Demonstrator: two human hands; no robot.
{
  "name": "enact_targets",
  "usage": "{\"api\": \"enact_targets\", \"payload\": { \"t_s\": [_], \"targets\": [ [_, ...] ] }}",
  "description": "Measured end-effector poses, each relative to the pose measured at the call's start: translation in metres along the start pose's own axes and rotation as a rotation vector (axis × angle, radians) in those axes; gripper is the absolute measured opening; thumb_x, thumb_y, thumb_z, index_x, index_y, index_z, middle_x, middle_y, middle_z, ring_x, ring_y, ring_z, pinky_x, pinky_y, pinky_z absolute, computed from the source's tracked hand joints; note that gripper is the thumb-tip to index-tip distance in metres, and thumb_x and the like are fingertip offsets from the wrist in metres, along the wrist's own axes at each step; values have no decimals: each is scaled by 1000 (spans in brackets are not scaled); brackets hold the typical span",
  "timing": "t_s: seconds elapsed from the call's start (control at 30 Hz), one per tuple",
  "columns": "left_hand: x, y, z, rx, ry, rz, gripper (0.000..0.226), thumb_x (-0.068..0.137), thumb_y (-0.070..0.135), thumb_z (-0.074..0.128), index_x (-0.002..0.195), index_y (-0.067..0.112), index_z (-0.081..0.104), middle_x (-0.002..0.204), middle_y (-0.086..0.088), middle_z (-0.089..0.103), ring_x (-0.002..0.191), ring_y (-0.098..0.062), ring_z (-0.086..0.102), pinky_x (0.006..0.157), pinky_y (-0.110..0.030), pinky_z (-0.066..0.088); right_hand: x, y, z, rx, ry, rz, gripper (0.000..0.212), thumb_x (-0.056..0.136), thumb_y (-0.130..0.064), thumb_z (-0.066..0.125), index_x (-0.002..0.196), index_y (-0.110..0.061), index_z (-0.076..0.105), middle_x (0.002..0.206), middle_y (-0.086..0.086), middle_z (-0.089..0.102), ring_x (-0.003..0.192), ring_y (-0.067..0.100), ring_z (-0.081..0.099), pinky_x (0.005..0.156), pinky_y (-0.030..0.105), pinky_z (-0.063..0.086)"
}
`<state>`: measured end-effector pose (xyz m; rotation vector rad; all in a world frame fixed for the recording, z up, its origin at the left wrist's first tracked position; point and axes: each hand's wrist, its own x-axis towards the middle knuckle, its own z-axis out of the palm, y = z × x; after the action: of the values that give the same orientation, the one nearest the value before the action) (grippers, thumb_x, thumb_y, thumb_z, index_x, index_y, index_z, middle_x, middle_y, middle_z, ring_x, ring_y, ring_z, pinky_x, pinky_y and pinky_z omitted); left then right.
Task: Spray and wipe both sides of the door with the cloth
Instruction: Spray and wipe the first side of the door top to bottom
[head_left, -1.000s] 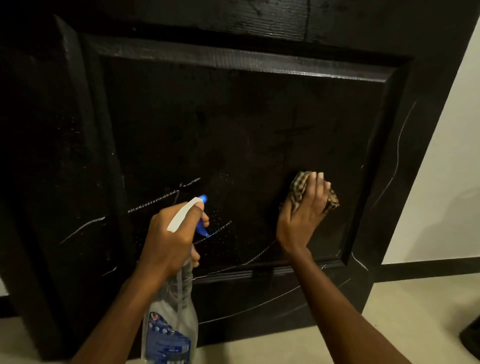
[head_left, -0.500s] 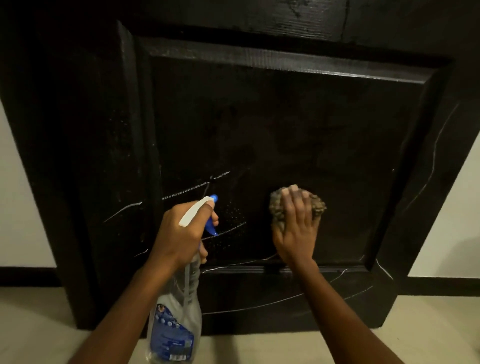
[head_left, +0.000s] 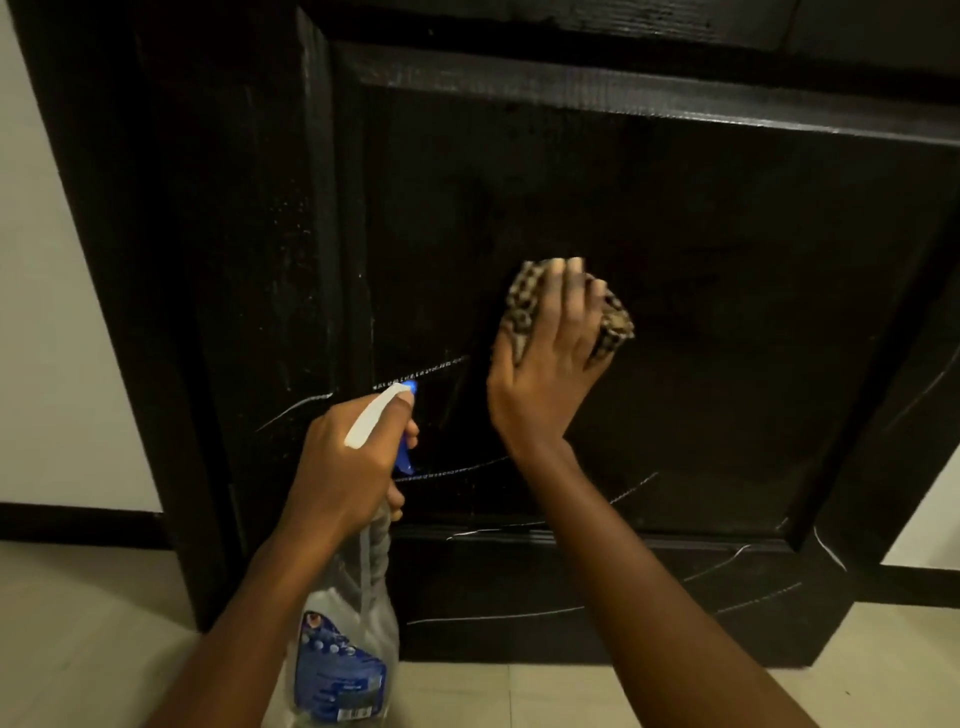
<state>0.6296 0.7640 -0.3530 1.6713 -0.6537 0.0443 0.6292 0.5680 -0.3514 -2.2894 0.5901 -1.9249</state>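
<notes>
A black panelled door (head_left: 727, 260) fills most of the view, marked with thin white scratches low down. My right hand (head_left: 545, 364) presses a bunched checked brown cloth (head_left: 615, 325) flat against the lower middle of the recessed panel. My left hand (head_left: 343, 467) grips the neck of a clear spray bottle (head_left: 345, 644) with a blue label, a white head and a blue trigger. Its nozzle points at the door just left of the cloth. Part of the cloth is hidden under my fingers.
A pale wall (head_left: 52, 312) with a dark skirting board (head_left: 78, 522) stands left of the door, and more wall shows at the right edge. Light floor tiles (head_left: 104, 649) run below the door.
My right hand has slid the cloth leftward and then upward across the panel. The view has shifted so the door's left edge and wall show. The left hand keeps the bottle.
</notes>
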Motion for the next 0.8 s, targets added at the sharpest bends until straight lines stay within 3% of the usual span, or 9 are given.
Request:
{"api": "enact_targets", "payload": {
  "t_s": [0.17, 0.23, 0.33, 0.4, 0.53, 0.6, 0.67, 0.73, 0.8],
  "targets": [
    [4, -5, -18, 25, 43, 50, 39, 103, 34, 47, 83, 9, 68, 52, -6, 65, 36, -30, 58, 38, -33, 50, -72, 3, 28, -168, -240, -575, 74, 96, -41, 52, 161, -26, 20, 169, -4, 13, 157, 15, 6, 122, 57, 13],
    [7, -4, -22, 33, 38, 70, 39, 103, 34, 46, 83, 10, 68, 51, -4, 64, 36, -28, 58, 39, -32, 50, -95, 27, 26, -193, -258, -655, 73, 97, -41, 53, 161, -27, 23, 170, -5, 11, 156, 14, 11, 123, 56, 15],
    [13, -6, -28, 10, 38, 67, 40, 103, 35, 46, 81, 10, 69, 64, -7, 70, 37, -33, 59, 40, -33, 51, -103, 66, 10, -202, -244, -526, 79, 94, -41, 48, 163, -29, 10, 171, -7, -1, 157, 13, 3, 120, 55, 18],
    [16, -9, -33, -1, 34, 56, 41, 103, 35, 47, 81, 9, 70, 67, -9, 71, 37, -34, 59, 40, -34, 51, -87, 78, -2, -192, -167, -341, 79, 93, -41, 46, 162, -28, 9, 171, -7, -2, 157, 14, -1, 123, 53, 10],
    [18, -12, -36, 8, 18, 66, 40, 103, 34, 47, 81, 9, 69, 58, -5, 68, 35, -31, 58, 40, -35, 51, -22, 42, -4, -69, 67, 74, 74, 96, -34, 45, 161, -17, 14, 169, 7, 13, 156, 15, -4, 124, 58, 4],
    [20, -12, -37, 4, 18, 68, 40, 103, 34, 47, 81, 9, 69, 59, -1, 69, 34, -30, 58, 39, -32, 50, -7, 13, 5, -63, 80, 86, 74, 97, -35, 47, 160, -16, 13, 169, 8, 13, 155, 16, -5, 124, 55, 1],
    [22, -13, -38, -4, 23, 63, 40, 103, 34, 47, 82, 9, 69, 60, 0, 69, 34, -30, 58, 39, -32, 49, -20, -4, 14, -101, -29, -122, 74, 98, -40, 45, 161, -19, 12, 168, 4, 11, 156, 16, -6, 124, 53, 0],
    [23, -13, -36, -15, 17, 63, 41, 103, 35, 47, 82, 9, 70, 60, -3, 69, 35, -31, 58, 40, -33, 49, -53, 1, 21, -168, -174, -406, 76, 97, -43, 45, 162, -23, 11, 169, 0, 10, 157, 16, -3, 123, 56, 7],
    [22, -12, -33, -6, 0, 54, 40, 103, 35, 47, 82, 8, 69, 53, -1, 66, 34, -30, 57, 40, -34, 50, -83, 24, 21, -225, -250, -564, 81, 95, -44, 48, 163, -27, 7, 170, -3, 5, 157, 15, 1, 122, 56, 11]
  ]
}}
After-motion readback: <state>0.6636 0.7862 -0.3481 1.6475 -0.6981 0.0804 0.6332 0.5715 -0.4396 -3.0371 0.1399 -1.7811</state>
